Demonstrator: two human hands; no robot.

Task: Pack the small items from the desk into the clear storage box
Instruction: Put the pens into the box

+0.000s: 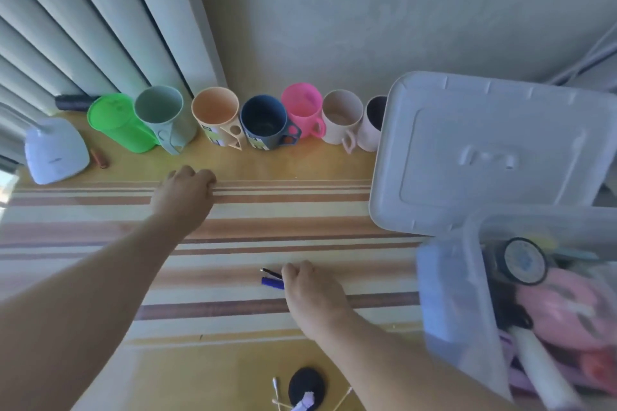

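My right hand [309, 290] is curled over two pens [272, 279] on the striped desk [253, 233], one blue and one thin dark; their ends stick out to the left of my fingers. My left hand [187, 192] reaches further back, fingers curled down on the desk near the mugs; whether it holds anything is hidden. The clear storage box [467, 304] stands at the right, filled with several items, among them a round black-rimmed disc [522, 260] and pink things. Its lid [490, 150] leans behind it.
A row of plastic mugs [267, 120] lines the wall. A white lamp base [55, 150] and a small brown stick [99, 158] lie at the left. Near the front edge sit a black oval [305, 387] and cotton swabs [277, 390].
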